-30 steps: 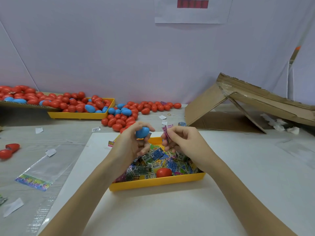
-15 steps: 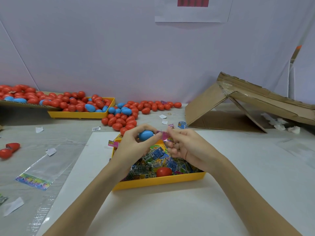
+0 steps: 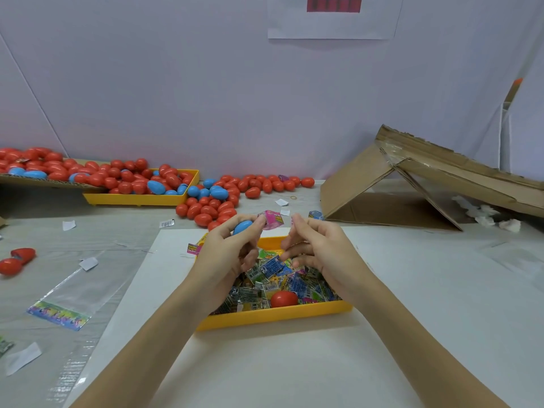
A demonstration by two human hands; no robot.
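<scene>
L hand [image 3: 223,257]: I see thumb and forefinger curled round the blue egg [image 3: 243,227], pinching it; the other fingers are bent below.
Blue egg: held in the air above the far edge of the near tray [image 3: 273,315], not touching it.
Pink packet [image 3: 272,219]: at the L fingertips, just beside the egg's right end (can't tell if it's gripped or only touching).
R hand [image 3: 321,251]: fingers loosely bent and a little spread, holding nothing; forefinger tip is near the packet but apart from it.
Near tray: yellow, on a white sheet [image 3: 265,363], full of small printed packets [image 3: 273,269] plus one red egg [image 3: 283,298].
Bkgd: heap of red and blue eggs [image 3: 217,206] by a far tray [image 3: 138,199]; cardboard [image 3: 412,178] on the right.
</scene>
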